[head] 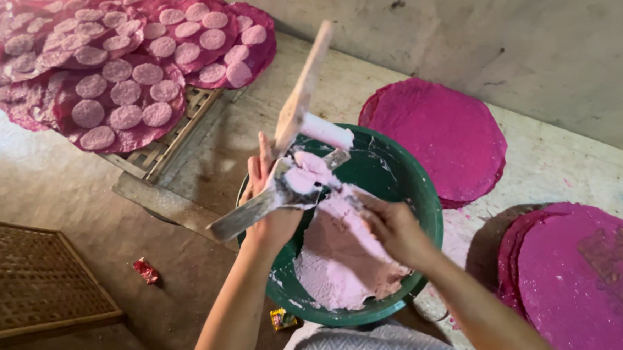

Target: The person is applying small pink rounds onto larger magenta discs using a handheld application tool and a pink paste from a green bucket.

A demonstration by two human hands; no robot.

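Pink dough (340, 255) is heaped in a green round basin (427, 204), which is set on the floor near the bottom centre of the scene. A wooden paddle (300, 101) is held upright over the basin's far left rim, with a lump of the dough stuck to it. The left hand (270, 198) is seen behind the paddle, fingers extended upward; whether it is closed on the handle cannot be told. A flat grey scraper (256, 210) is laid across the paddle. The right hand (392, 227) is curled down onto the dough; what it grips, if anything, is hidden. Magenta round sheets (441, 136) are stacked far right of the basin, with a second stack (587, 278) near right. Far left, sheets topped with pale pink discs (118, 71) are spread on a slatted rack (175, 143). A woven mat (33, 278) is laid near left, and a red wrapper (146, 270) just beside it.
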